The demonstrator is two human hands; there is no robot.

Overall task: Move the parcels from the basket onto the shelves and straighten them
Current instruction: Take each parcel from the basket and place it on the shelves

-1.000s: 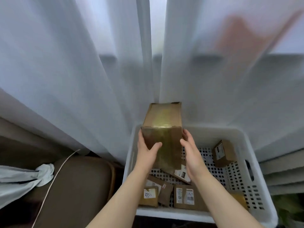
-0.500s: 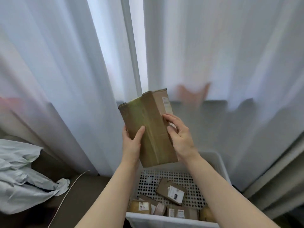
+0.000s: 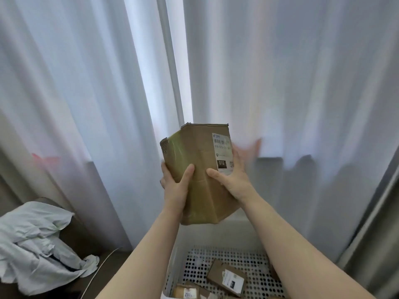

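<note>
Parcel (image 3: 201, 152) — left hand (image 3: 176, 189), right hand (image 3: 234, 180) gripping opposite edges.

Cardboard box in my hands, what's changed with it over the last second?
The cardboard box has been lifted clear of the basket, up in front of the curtain, and turned so its shipping label now shows. The left hand and the right hand have kept gripping its sides throughout. The smaller parcels stay lying in the basket.

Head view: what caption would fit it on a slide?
Left hand and right hand hold a cardboard parcel above the white basket.
</note>
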